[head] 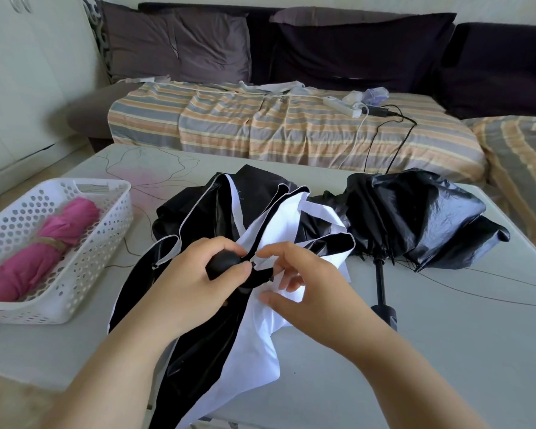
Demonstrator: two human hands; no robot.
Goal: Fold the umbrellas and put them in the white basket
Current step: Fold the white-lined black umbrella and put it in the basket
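Observation:
A black-and-white umbrella [254,329] lies loosely collapsed across the middle of the table, its canopy spread toward me. My left hand [195,274] grips its round black handle [225,264]. My right hand [297,283] pinches the white canopy fabric and the short black strap beside the handle. A black umbrella [421,218] lies half folded on the right of the table, its shaft and handle [384,308] pointing toward me. The white basket [84,274] stands at the left and holds a folded pink umbrella [41,252].
The grey table [415,351] carries thin black cords at the back and right. Behind it stands a sofa with a striped cover [291,131], dark cushions, and a white power strip [342,106] with plugged cables. A white cabinet is at the far left.

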